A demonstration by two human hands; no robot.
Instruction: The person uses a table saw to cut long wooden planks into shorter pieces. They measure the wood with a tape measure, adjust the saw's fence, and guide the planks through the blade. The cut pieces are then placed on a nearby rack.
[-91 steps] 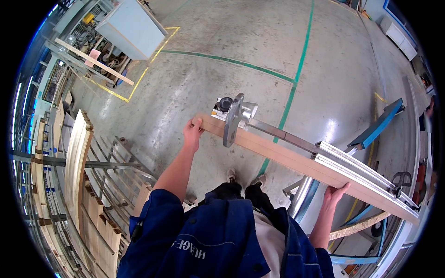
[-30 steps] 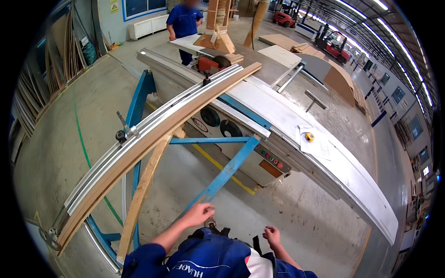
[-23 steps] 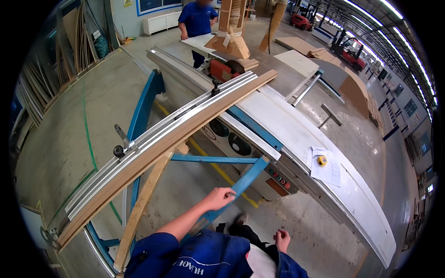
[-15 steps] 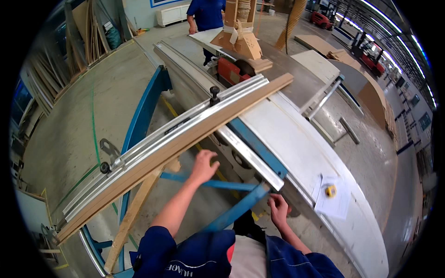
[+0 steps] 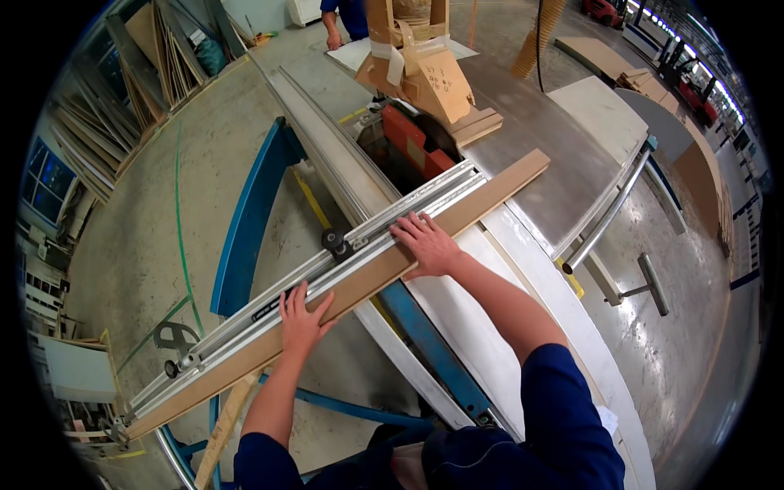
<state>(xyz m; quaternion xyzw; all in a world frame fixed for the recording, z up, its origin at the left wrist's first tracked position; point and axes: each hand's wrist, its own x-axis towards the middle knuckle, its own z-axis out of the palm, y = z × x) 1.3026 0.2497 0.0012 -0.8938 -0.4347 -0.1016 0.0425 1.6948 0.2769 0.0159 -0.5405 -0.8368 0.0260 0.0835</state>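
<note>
A long brown board [image 5: 364,282] lies slantwise along a silver aluminium fence [image 5: 233,345], over the white sliding table of a panel saw. My right hand [image 5: 429,243] rests across board and fence, fingers spread over the fence, thumb side on the board. Farther left, my left hand [image 5: 302,322] lies on the same board, its fingertips reaching the fence and its thumb apart. A black-knobbed stop [image 5: 335,242] sits on the fence between them. Beyond the board's far end, the red guard [image 5: 404,143] stands beside a dark round saw blade.
A blue support arm [image 5: 249,220] curves at the left, and a wooden strip [image 5: 224,429] slopes below the board. Cardboard and wood [image 5: 441,82] stand behind the blade. A co-worker's hand [image 5: 334,39] shows at the top. A metal rail [image 5: 608,216] juts out at right.
Both hands have come up from beside the machine onto the board and fence. My right hand has moved forward and left. The view has shifted, and my right arm now reaches across the white table.
</note>
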